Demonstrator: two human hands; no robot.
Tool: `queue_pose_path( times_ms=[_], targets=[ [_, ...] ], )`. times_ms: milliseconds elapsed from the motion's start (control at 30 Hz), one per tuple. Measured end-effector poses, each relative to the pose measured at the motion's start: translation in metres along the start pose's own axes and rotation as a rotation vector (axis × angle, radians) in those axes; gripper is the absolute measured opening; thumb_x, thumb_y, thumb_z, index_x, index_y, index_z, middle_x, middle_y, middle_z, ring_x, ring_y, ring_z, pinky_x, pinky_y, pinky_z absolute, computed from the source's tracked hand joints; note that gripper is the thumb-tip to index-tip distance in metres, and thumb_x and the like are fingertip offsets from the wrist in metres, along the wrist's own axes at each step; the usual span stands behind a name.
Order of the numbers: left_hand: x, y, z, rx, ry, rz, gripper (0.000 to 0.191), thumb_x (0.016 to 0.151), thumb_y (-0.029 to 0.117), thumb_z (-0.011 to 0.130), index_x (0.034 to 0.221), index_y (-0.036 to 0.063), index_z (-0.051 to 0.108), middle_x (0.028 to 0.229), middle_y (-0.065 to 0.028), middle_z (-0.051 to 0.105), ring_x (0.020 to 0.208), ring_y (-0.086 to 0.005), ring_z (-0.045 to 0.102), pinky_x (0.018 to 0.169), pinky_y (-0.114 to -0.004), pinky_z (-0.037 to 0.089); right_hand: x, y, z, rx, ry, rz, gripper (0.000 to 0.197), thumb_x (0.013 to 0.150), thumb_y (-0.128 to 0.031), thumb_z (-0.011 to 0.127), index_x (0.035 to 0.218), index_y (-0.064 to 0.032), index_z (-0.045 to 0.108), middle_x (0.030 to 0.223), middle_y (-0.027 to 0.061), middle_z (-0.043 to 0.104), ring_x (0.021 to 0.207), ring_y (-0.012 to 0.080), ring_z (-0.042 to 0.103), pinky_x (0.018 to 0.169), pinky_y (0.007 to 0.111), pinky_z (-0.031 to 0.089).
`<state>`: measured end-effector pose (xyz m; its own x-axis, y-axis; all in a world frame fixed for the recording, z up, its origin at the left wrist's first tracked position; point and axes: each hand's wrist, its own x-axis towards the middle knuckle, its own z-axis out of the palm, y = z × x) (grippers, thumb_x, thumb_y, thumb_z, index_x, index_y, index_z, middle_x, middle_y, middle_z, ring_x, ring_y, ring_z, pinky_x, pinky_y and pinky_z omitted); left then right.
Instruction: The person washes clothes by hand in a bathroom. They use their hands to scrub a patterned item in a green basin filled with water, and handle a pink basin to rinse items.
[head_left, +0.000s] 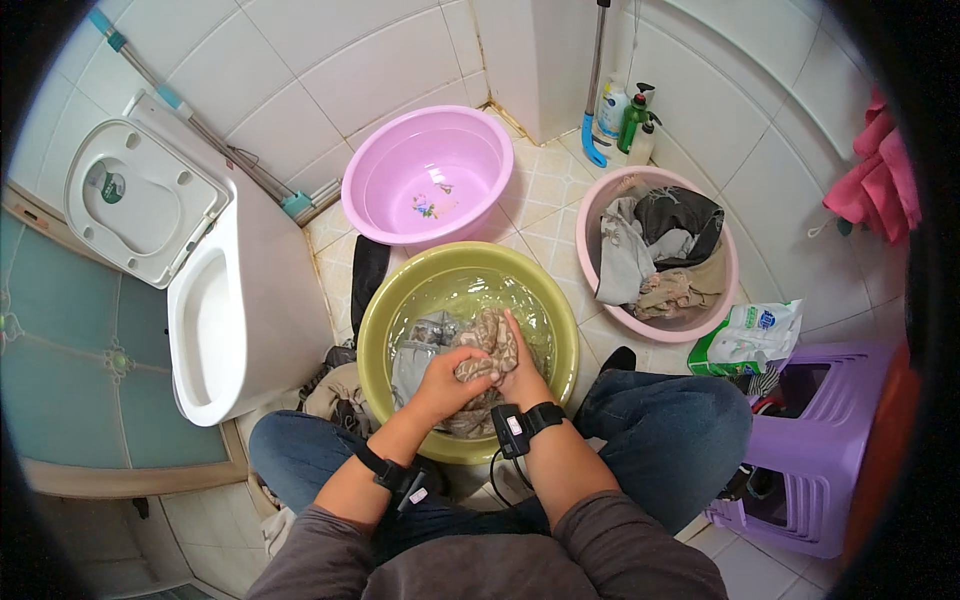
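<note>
Between my knees stands an olive-green plastic basin (559, 300) with clear water in it. My left hand (448, 381) and my right hand (522, 367) both grip a bunched brown-and-cream patterned cloth (486, 341) over the basin. The cloth's lower part hangs down toward the water below my wrists. Beside it a grey garment (416, 364) lies soaking at the basin's left side. My palms hide part of the patterned cloth.
Behind the basin sits a pink-purple basin (427, 176). To the right, a pale pink tub (660, 330) holds several garments. A detergent pouch (750, 337) lies by a purple plastic stool (817, 442). At left are a toilet (262, 300) and heaped clothes (337, 397). Pump bottles (634, 124) stand at the wall.
</note>
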<state>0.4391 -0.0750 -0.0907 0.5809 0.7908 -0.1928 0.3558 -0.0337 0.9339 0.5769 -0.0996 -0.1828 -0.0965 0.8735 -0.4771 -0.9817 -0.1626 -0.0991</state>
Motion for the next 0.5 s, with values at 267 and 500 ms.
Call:
queue_pose_path(
  times_ms=[267,500],
  targets=[
    [0.016,0.014,0.004,0.290,0.352,0.095,0.027,0.073,0.019,0.071,0.095,0.0045,0.064,0.083,-0.0188,0.066,0.077,-0.0321,0.066,0.070,-0.036,0.051,0.011,0.014,0.045,-0.021,0.149,-0.195,0.026,0.089,-0.022,0.062,0.104,-0.0019,0.058,0.095,0.0086,0.060,0.082,0.0207,0.060,0.069,0.035,0.052],
    [0.031,-0.035,-0.014,0.432,0.470,-0.154,0.031,0.079,0.025,0.063,0.103,0.0041,0.065,0.086,-0.0231,0.065,0.081,-0.0403,0.063,0.074,-0.042,0.050,0.003,0.026,0.067,-0.338,0.424,-0.238,0.026,0.087,-0.018,0.059,0.106,-0.0016,0.056,0.093,0.0085,0.059,0.081,0.0189,0.060,0.068,0.035,0.050]
  ],
)
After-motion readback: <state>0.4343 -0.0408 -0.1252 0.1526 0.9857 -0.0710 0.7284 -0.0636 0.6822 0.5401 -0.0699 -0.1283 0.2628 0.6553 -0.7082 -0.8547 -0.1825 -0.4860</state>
